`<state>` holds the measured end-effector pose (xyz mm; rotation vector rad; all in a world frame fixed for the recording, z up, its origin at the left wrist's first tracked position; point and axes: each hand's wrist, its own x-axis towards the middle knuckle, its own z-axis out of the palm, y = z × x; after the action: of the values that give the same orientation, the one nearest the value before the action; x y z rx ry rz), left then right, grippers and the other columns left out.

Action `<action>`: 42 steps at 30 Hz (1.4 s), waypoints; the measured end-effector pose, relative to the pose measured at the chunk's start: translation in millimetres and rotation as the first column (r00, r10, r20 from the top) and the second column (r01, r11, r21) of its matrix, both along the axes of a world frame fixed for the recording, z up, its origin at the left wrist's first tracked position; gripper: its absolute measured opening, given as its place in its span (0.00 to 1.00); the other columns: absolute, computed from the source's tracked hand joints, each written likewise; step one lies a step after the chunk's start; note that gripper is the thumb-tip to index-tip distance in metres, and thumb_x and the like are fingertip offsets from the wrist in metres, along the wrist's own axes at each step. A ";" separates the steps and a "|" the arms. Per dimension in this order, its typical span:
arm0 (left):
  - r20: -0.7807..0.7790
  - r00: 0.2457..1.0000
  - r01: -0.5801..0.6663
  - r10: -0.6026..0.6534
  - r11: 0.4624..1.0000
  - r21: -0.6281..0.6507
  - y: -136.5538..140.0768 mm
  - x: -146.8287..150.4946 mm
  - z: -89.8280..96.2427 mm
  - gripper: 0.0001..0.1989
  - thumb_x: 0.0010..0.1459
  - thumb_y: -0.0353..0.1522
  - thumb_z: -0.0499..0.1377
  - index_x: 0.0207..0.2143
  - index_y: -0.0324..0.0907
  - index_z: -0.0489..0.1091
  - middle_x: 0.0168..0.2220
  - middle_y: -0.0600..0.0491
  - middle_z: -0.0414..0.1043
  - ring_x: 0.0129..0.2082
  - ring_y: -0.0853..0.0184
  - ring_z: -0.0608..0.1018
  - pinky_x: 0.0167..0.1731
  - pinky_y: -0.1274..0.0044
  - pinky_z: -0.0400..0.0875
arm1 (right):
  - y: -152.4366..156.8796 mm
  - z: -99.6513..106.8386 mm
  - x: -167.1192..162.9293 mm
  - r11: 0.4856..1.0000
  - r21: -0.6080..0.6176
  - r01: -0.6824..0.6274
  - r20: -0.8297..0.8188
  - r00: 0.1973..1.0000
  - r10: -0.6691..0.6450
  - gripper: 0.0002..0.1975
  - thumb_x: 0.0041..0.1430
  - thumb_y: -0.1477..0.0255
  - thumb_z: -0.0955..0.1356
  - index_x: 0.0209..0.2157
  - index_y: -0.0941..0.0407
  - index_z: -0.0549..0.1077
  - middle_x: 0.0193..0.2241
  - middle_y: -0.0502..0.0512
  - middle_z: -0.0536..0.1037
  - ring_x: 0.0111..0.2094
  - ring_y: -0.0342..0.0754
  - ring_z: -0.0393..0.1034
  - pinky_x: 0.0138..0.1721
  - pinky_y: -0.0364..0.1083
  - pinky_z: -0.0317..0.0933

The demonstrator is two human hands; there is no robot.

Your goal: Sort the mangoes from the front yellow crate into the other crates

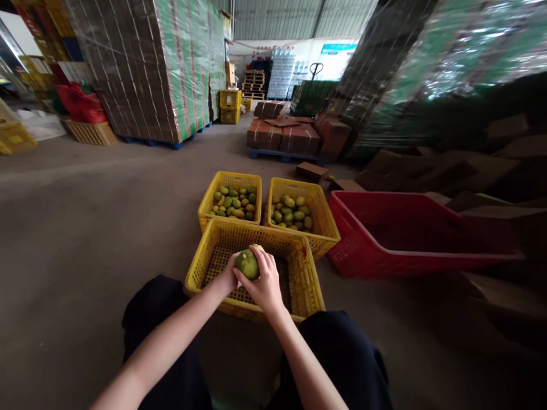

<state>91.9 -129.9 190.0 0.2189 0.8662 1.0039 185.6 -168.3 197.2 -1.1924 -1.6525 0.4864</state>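
Observation:
Between my two hands is a green mango (247, 265) with a pale spot on its end, held above the near yellow crate (310, 273). My right hand (265, 280) is closed round its right side, thumb below and fingers over the top. On the other side, my left hand (231, 274) supports the fruit, its fingers mostly hidden behind it. A yellowish patch shows by the right fingers; I cannot tell if it belongs to the same fruit. The visible floor of the near crate is bare slatted plastic.
Beyond stand two yellow crates, the left one (202, 200) with green and orange mangoes, the right one (328, 219) with greenish ones. A red tub (363, 253) stands at right beside cardboard. Farther back are flattened cartons (299, 138) on a blue pallet and tall wrapped stacks (132, 68).

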 end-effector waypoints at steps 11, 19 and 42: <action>-0.149 0.980 0.125 -0.135 0.989 -0.073 12.9 -20.2 17.9 0.15 0.58 0.38 0.52 0.38 0.37 0.72 0.22 0.51 0.73 0.15 0.66 0.74 0.12 0.78 0.67 | 45.7 44.4 51.7 0.595 -0.680 -0.430 -0.732 0.457 -0.506 0.12 0.51 0.62 0.68 0.34 0.54 0.71 0.27 0.52 0.77 0.27 0.49 0.74 0.24 0.45 0.70; 0.053 0.995 0.081 -0.080 0.997 -0.019 15.9 -36.4 36.3 0.21 0.61 0.44 0.52 0.37 0.34 0.72 0.26 0.46 0.76 0.23 0.63 0.79 0.13 0.78 0.71 | 56.1 12.2 65.9 0.575 -0.697 -0.428 -0.717 0.400 -0.571 0.09 0.51 0.62 0.67 0.30 0.53 0.70 0.23 0.52 0.77 0.27 0.50 0.74 0.25 0.49 0.71; 0.112 0.982 -0.143 0.150 0.988 -0.064 14.7 -25.2 31.2 0.13 0.57 0.39 0.59 0.34 0.37 0.71 0.25 0.50 0.75 0.23 0.66 0.78 0.25 0.75 0.76 | 48.1 8.9 30.8 0.867 -0.486 0.111 -0.180 0.958 -0.223 0.20 0.47 0.54 0.69 0.33 0.56 0.74 0.30 0.54 0.78 0.33 0.51 0.72 0.33 0.46 0.65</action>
<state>66.7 -115.2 221.2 0.0485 0.8114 1.1167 216.4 -120.2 206.1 -1.5549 -1.2469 0.9184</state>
